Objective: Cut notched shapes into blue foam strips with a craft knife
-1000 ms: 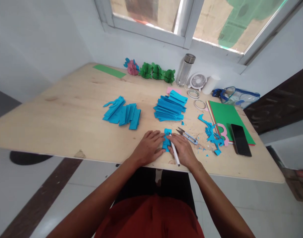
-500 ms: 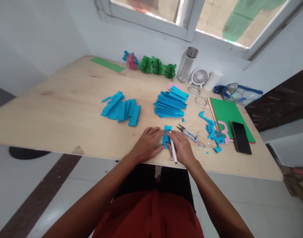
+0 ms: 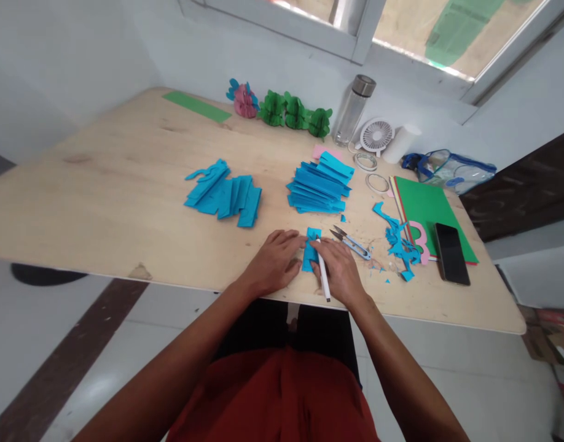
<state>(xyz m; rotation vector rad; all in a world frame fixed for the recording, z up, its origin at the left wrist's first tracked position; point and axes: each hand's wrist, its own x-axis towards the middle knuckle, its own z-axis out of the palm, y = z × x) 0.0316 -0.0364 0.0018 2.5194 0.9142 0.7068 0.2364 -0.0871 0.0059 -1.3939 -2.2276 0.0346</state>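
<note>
A small blue paper strip [image 3: 310,260] lies flat near the table's front edge, between my hands. My right hand [image 3: 340,267] is closed around a white marker [image 3: 324,281], its tip on the upper part of the strip. My left hand [image 3: 275,261] lies flat with fingers stretched out, fingertips at the strip's left edge. Just right of the strip are thread snips [image 3: 353,244] with blue handles. Beyond my hands sits a stack of folded blue paper [image 3: 316,187]; more folded blue paper pieces [image 3: 227,196] lie to the left.
Blue paper scraps [image 3: 397,239], a pink paper cutout [image 3: 420,242], green paper sheets [image 3: 429,209] and a phone [image 3: 451,253] lie on the right. Along the wall stand green paper shapes [image 3: 293,112], a pink paper shape [image 3: 245,101], a glass bottle [image 3: 351,116] and a small fan [image 3: 376,134].
The camera view has shifted slightly. My hands, the marker and the blue strip keep nearly the same positions on the table.
</note>
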